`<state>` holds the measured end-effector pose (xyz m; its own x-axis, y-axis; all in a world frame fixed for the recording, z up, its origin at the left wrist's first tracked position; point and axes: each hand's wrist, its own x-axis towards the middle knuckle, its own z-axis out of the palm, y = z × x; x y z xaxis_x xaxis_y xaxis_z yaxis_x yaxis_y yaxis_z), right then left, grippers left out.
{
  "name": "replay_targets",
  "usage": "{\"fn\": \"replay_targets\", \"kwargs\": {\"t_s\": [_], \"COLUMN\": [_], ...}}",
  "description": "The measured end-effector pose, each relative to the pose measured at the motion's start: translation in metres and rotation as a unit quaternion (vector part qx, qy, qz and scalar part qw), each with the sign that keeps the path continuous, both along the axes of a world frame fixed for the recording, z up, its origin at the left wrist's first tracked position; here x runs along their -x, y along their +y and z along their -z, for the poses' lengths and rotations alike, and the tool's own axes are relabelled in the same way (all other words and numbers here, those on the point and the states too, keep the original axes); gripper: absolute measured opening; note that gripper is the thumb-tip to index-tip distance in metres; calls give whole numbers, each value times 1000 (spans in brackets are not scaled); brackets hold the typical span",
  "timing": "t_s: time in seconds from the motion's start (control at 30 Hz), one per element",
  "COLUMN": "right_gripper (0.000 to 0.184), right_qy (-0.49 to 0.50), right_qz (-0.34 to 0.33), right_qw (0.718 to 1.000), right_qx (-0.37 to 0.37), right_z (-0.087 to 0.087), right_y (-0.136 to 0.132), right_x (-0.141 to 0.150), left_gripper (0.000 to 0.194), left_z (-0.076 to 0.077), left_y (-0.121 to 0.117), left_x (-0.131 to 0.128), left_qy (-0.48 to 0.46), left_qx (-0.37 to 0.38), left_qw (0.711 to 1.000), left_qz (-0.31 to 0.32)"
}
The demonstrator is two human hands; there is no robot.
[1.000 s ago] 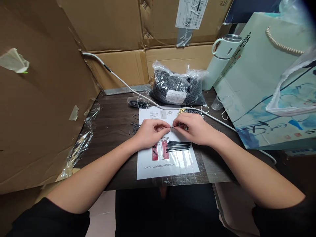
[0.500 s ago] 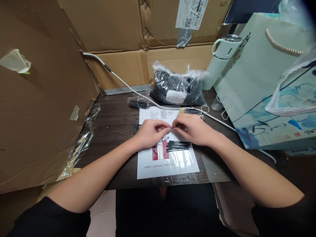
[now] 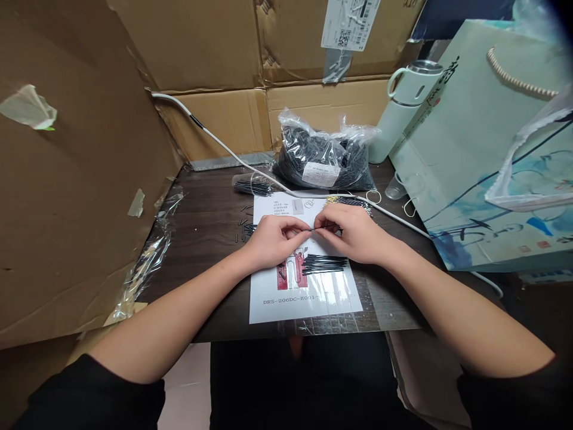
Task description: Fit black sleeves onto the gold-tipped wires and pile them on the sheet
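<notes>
Pinching 1 thin dark piece (image 3: 312, 230) between left hand (image 3: 278, 241) and right hand (image 3: 356, 233) above the printed sheet (image 3: 286, 313), presumably for steadiness, near black rods (image 3: 324, 264) laid on it likely for easy reach.

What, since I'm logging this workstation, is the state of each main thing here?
Left hand: pinched on thin dark strand
Right hand: pinched on the same strand
Printed sheet: flat, face up
Black strands: lying roughly side by side
Clear bag: bulging with dark pieces
White cable: curved, uncoiled
Bottle: upright, top on
Paper bag: standing upright
</notes>
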<state>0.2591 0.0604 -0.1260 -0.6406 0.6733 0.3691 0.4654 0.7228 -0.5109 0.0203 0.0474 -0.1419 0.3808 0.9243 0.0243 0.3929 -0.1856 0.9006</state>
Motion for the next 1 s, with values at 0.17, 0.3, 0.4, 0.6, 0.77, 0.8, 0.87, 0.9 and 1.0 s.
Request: {"fn": "replay_targets", "kwargs": {"t_s": [0.17, 0.3, 0.4, 0.6, 0.77, 0.8, 0.87, 0.9, 1.0], "right_gripper": [3, 3, 3, 3, 3, 2, 3, 3, 3], "right_qy": [-4, -2, -1, 1, -1, -1, -1, -1, -11], "right_qz": [1, -3, -3, -4, -1, -1, -1, 0, -2], "right_qw": [1000, 1000, 1000, 1000, 1000, 1000, 1000, 1000, 1000], "right_qx": [1, -5, -5, -3, 2, 3, 6, 8, 14], "right_z": [-1, 0, 0, 0, 0, 0, -1, -2, -5], "right_y": [-1, 0, 0, 0, -1, -1, -1, -1, -2], "right_x": [0, 0, 0, 0, 0, 0, -1, -1, -1], "left_gripper": [26, 26, 26, 25, 26, 27, 30, 32, 31], "left_z": [0, 0, -1, 0, 1, 1, -1, -4, -15], "left_y": [-1, -1, -1, -1, -1, -1, -1, -1, 3], "left_x": [0, 0, 0, 1, 0, 0, 0, 1, 8], "left_qy": [4, 11, 15, 16, 14, 16, 21, 24, 40], "left_qx": [-6, -9, -8, -8, -3, -1, -4, -11, -53], "left_qw": [1000, 1000, 1000, 1000, 1000, 1000, 1000, 1000, 998], "left_qz": [-2, -6, -7, -6, -5, -5, -7, -8, -10]}}
